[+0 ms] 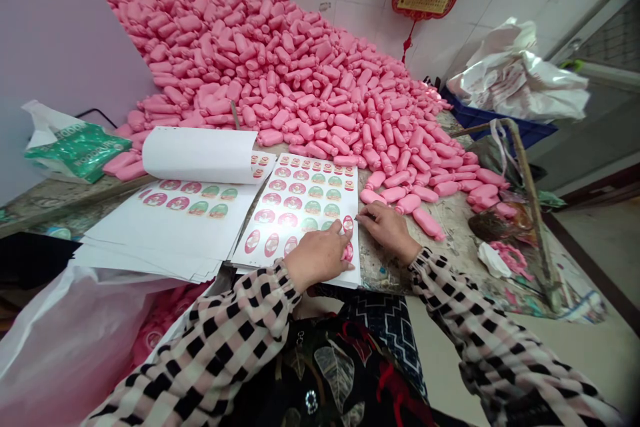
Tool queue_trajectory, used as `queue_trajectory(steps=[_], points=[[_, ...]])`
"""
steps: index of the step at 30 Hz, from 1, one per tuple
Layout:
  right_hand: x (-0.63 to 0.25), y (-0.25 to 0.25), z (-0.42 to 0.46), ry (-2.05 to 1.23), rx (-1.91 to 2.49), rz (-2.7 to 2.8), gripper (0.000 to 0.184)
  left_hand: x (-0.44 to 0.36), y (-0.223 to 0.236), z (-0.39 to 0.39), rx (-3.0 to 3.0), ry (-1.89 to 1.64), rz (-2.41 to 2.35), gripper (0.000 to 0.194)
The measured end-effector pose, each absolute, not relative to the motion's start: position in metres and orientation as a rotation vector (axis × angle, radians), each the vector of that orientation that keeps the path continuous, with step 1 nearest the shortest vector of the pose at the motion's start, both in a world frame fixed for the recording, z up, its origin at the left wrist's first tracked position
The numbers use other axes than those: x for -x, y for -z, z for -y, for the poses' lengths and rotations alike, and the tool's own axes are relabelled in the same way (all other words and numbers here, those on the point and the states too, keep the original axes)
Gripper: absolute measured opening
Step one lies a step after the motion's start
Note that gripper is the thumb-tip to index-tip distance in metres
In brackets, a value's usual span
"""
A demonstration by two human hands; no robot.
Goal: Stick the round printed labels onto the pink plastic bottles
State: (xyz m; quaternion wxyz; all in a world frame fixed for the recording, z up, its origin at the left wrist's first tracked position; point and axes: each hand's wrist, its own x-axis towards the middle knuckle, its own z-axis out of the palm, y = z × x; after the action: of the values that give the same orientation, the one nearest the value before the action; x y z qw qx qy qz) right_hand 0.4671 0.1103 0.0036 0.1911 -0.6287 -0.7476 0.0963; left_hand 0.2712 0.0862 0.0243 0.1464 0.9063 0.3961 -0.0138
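A white sticker sheet (300,203) with rows of red and green oval labels lies on the table in front of me. My left hand (317,255) rests flat on its near right part, index finger stretched toward a red label. My right hand (386,227) sits at the sheet's right edge, its fingertips pinched against the edge; whether a label is between them is too small to tell. Just beyond my right hand lie loose pink plastic bottles (425,220) from the big heap (280,73).
A stack of sticker sheets (170,227) with one curled-back page lies to the left. A green packet (77,150) sits at far left, a white plastic bag (520,77) over a blue crate at right, and a pink-filled bag (70,340) by my left knee.
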Motion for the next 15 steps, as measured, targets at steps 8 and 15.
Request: queue_trajectory(steps=[8,15], points=[[-0.473,-0.008,-0.112,-0.403,1.707,2.220,0.020,-0.271,-0.023,-0.087,-2.636,0.031,-1.131,0.065],[-0.470,0.001,-0.111,-0.326,1.714,2.061,0.018,-0.271,-0.022,-0.087,-2.636,0.027,-1.125,0.064]])
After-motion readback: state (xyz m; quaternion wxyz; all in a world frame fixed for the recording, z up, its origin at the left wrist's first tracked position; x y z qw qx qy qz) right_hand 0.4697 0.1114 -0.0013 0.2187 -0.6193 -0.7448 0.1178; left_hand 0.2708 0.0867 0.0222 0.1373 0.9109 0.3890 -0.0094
